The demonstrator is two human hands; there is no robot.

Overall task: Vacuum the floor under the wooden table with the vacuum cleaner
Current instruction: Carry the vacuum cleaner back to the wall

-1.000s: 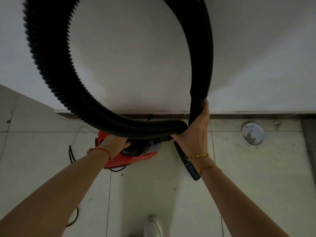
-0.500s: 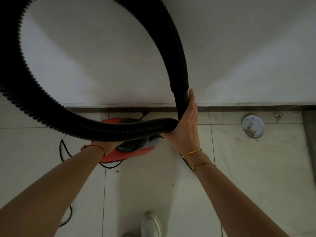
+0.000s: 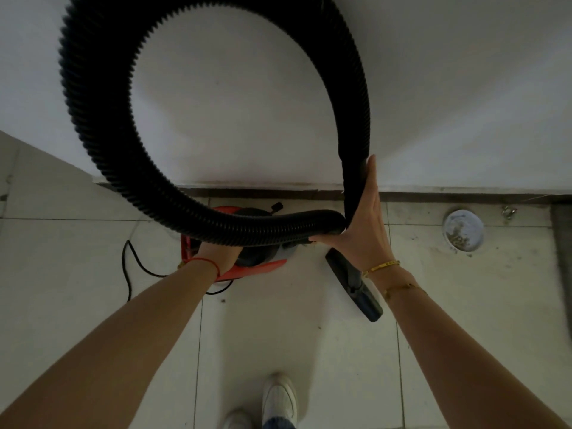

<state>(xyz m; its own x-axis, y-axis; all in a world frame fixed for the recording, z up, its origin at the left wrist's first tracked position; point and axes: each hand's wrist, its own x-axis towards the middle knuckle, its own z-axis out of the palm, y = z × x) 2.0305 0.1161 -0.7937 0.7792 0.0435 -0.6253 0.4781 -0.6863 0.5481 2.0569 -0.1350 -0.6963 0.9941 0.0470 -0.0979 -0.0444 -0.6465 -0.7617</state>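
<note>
A red and black vacuum cleaner stands on the tiled floor by the white wall. Its black ribbed hose arcs up in a big loop in front of me. My right hand grips the smooth cuffs of the hose where the loop's two ends cross. Lower down, my left hand is on top of the vacuum body; the hose hides its fingers. Under my right wrist a black floor nozzle points down to the right. No wooden table is in view.
The black power cord trails on the tiles left of the vacuum. A round floor drain cover sits at the right near the wall's dark skirting. My white shoe is at the bottom centre.
The hose loop swung right and up, so its whole arc now shows. The floor nozzle, hidden half a second ago, shows under my right wrist. Both hands kept their places.
</note>
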